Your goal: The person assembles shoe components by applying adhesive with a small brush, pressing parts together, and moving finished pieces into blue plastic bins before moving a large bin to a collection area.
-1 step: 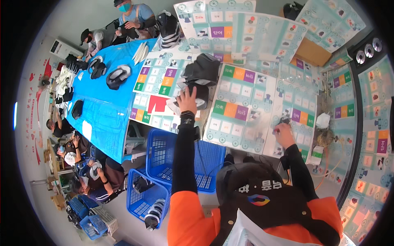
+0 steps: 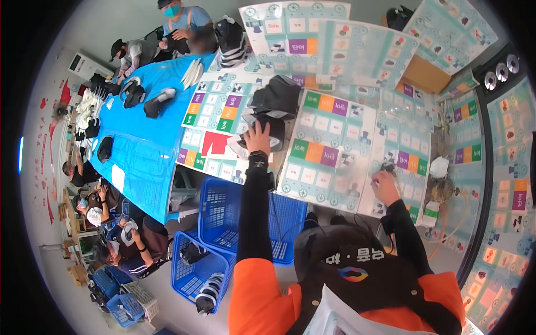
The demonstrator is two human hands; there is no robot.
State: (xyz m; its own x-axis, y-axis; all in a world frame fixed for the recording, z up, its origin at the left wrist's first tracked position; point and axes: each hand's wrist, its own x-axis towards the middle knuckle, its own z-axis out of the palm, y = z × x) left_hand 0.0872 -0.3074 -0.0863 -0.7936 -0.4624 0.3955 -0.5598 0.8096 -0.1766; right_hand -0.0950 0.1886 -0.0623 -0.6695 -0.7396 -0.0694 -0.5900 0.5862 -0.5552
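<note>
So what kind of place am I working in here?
Probably a shared workshop for shoe handwork: a long blue table with dark shoes, blue baskets below, and people seated around; your left hand rests on one.

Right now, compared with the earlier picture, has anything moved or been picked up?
Nothing has visibly changed. The left hand rests on the black shoe as before, and the right hand stays low on the printed sheets, holding something too small to tell.

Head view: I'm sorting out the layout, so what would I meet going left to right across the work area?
Blue table cover → blue baskets → left hand on a black shoe → green-and-white printed sheet → right hand → white cup.
</note>
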